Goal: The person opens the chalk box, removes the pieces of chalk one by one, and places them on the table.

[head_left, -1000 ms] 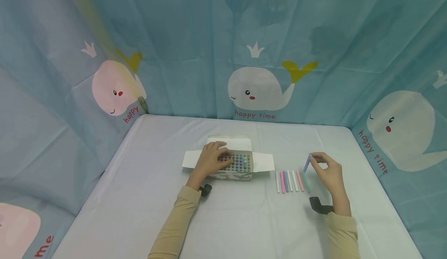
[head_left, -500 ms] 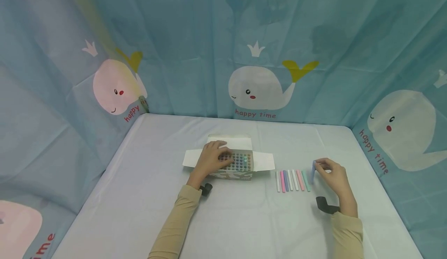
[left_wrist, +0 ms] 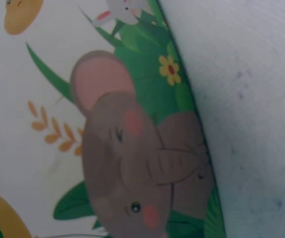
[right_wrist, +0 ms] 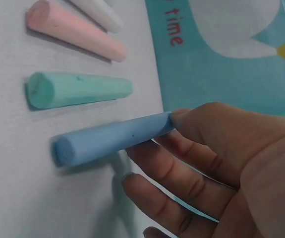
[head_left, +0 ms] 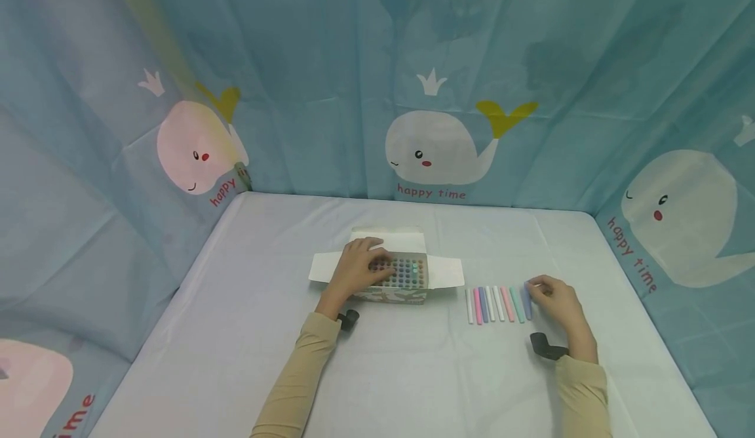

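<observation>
My right hand [head_left: 557, 301] pinches the far end of a blue chalk stick [right_wrist: 110, 136] between thumb and fingers. The stick lies low over the white cloth, beside a green chalk stick [right_wrist: 83, 90] at the right end of a row. My left hand [head_left: 356, 267] rests over the left part of an opened cardboard box [head_left: 401, 296], its thumb and fingers above the chalk ends [head_left: 407, 273] packed upright inside. In the left wrist view, the box's printed side with an elephant [left_wrist: 122, 148] fills most of the frame; the left fingers are out of sight there.
A row of white, pink, blue and green chalk sticks, including a pink stick [head_left: 507, 304], lies right of the box. The box's side flap [head_left: 445, 273] spreads toward them. A blue whale-print curtain [head_left: 330, 130] hangs behind the white-covered table [head_left: 425, 379].
My right hand has lowered the blue chalk stick from a raised, tilted pose to lie alongside the green one, shifting right and then slightly back left. My left hand has stayed put.
</observation>
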Available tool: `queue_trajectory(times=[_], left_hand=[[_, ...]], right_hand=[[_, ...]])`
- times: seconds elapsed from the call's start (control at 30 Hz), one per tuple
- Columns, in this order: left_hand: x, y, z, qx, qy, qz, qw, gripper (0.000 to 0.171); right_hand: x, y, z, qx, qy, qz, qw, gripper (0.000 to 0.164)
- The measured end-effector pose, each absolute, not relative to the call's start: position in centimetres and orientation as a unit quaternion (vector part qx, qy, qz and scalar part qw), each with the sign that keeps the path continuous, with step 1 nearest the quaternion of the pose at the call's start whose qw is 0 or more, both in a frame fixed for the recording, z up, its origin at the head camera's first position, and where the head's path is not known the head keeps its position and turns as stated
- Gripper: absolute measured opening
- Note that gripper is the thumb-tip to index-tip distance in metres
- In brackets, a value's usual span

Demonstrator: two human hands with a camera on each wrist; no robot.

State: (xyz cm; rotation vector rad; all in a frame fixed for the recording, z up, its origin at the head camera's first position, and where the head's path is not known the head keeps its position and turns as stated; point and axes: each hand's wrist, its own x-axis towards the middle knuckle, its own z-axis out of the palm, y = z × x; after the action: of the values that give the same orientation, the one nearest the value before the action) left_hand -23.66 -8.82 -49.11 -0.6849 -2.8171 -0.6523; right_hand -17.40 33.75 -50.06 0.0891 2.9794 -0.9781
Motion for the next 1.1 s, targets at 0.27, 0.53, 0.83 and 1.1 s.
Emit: queue_trajectory(times=[0.27, 0.53, 0.83, 1.1], left_hand=[[-23.6, -8.8, -49.1, -0.232, -0.944, -0.217, 0.09, 0.028], [-23.6, -8.9, -49.2, -0.229, -0.942, -0.227, 0.088, 0.027], [-23.6, -8.8, -49.2, -0.225, -0.945, -0.223, 0.089, 0.027], [-23.6, -8.8, -49.2, -0.219, -0.946, -0.222, 0.087, 0.028]], right_hand=[[-17.5, 33.1, -50.3, 0.053, 0.957, -0.284, 0.041, 0.044], [-17.7, 32.9, -50.9, 0.052, 0.961, -0.271, 0.02, 0.038], [-17.7, 32.9, -51.1, 0.046, 0.962, -0.268, 0.015, 0.042], [-17.5, 32.3, -50.7, 0.037, 0.957, -0.288, 0.009, 0.044]])
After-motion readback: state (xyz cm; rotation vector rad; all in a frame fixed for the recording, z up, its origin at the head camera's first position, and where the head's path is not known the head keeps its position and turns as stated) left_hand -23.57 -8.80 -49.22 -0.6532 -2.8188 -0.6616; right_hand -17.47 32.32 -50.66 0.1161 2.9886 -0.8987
